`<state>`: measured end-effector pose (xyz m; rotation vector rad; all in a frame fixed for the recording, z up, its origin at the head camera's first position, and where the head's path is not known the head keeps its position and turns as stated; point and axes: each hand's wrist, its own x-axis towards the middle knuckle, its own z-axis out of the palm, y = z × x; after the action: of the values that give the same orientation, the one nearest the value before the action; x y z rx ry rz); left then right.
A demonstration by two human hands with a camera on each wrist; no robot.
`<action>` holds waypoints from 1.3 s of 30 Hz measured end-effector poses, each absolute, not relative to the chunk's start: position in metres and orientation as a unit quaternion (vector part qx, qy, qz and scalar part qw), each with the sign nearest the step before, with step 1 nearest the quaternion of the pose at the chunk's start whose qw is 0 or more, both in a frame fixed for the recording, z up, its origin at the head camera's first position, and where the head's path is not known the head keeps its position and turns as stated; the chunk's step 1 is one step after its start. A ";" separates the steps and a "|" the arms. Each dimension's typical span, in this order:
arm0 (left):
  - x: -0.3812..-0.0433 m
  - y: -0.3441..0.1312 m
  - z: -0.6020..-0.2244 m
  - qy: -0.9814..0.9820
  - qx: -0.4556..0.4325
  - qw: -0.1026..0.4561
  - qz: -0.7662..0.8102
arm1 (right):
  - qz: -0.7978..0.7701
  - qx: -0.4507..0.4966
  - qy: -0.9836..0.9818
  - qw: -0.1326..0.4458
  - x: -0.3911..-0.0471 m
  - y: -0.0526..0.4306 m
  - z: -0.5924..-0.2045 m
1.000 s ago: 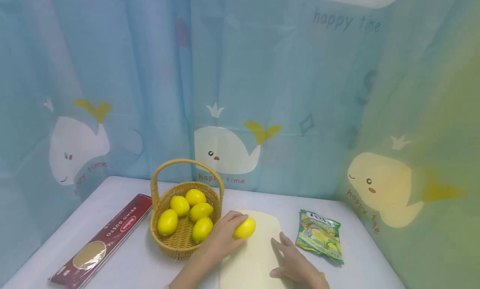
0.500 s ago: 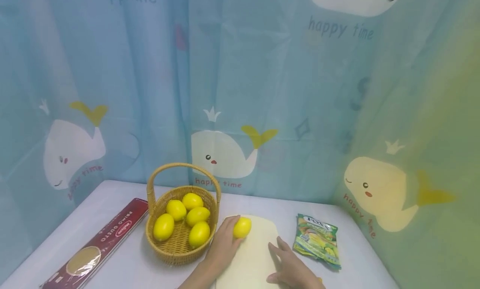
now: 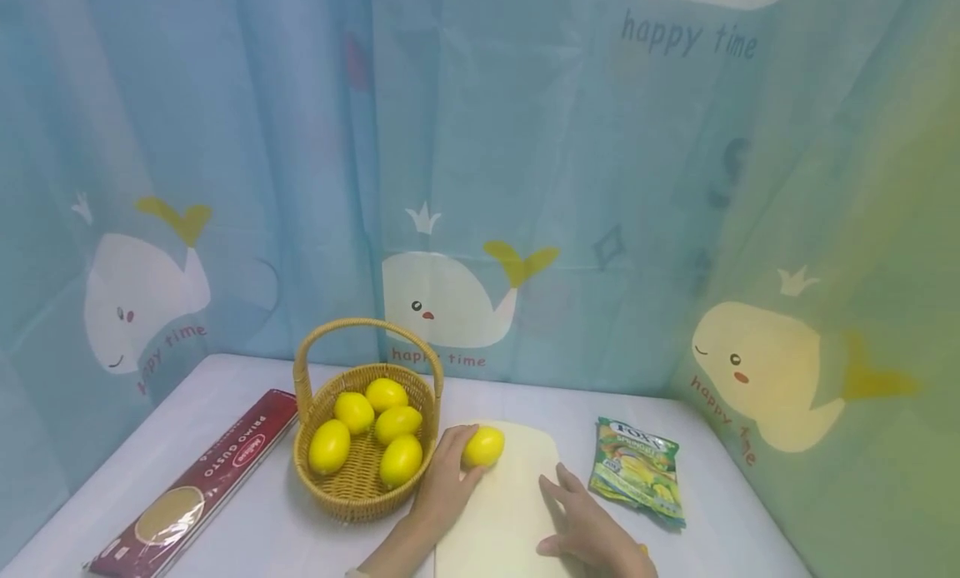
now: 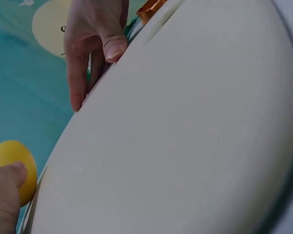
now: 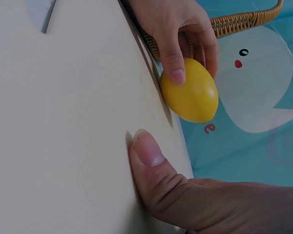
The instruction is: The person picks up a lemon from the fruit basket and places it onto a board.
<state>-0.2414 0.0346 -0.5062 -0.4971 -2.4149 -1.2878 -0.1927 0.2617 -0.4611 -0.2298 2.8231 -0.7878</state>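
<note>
My left hand (image 3: 447, 476) holds a yellow lemon (image 3: 483, 446) at the far left part of a cream cutting board (image 3: 504, 524). In the right wrist view its thumb lies on the near side of the lemon (image 5: 191, 92), right at the board's surface. My right hand (image 3: 583, 520) is at the board's right edge with fingers spread and relaxed, holding nothing. Its thumb (image 5: 149, 151) rests on the board in the right wrist view. A pointed metal blade tip (image 5: 40, 13) shows on the board at the top left of that view.
Left of the board stands a wicker basket (image 3: 356, 509) with a tall handle and several lemons (image 3: 328, 446). A long dark red pasta packet (image 3: 202, 486) lies at the far left. Green Fox's candy bags (image 3: 637, 471) lie right of the board. A whale-print curtain (image 3: 480, 145) hangs behind.
My left hand has shifted from over the lemon to its left side, and the lemon sits slightly farther back on the board. The right hand stays about where it was.
</note>
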 end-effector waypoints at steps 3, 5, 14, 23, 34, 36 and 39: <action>-0.242 0.033 -0.505 -0.850 -0.173 0.171 -0.468 | -0.256 -0.076 0.958 0.102 -0.195 0.260 -0.460; -0.242 0.032 -0.505 -0.848 -0.170 0.164 -0.475 | -0.252 -0.073 0.959 0.102 -0.195 0.259 -0.459; -0.245 0.032 -0.504 -0.845 -0.150 0.140 -0.494 | -0.252 -0.085 0.959 0.094 -0.195 0.257 -0.454; -0.244 0.035 -0.507 -0.845 -0.143 0.136 -0.496 | -0.248 -0.073 0.961 0.102 -0.195 0.259 -0.457; -0.240 0.035 -0.503 -0.853 -0.147 0.149 -0.479 | -0.244 -0.061 0.962 0.102 -0.196 0.260 -0.463; -0.238 0.035 -0.501 -0.855 -0.147 0.155 -0.473 | -0.241 -0.060 0.963 0.105 -0.197 0.259 -0.463; -0.237 0.035 -0.498 -0.858 -0.147 0.165 -0.464 | -0.233 -0.060 0.965 0.107 -0.198 0.258 -0.462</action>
<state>-0.2369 0.0347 -0.4980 -0.4187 -2.4443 -1.3228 -0.1983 0.2577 -0.4616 -0.1780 2.8410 -0.6853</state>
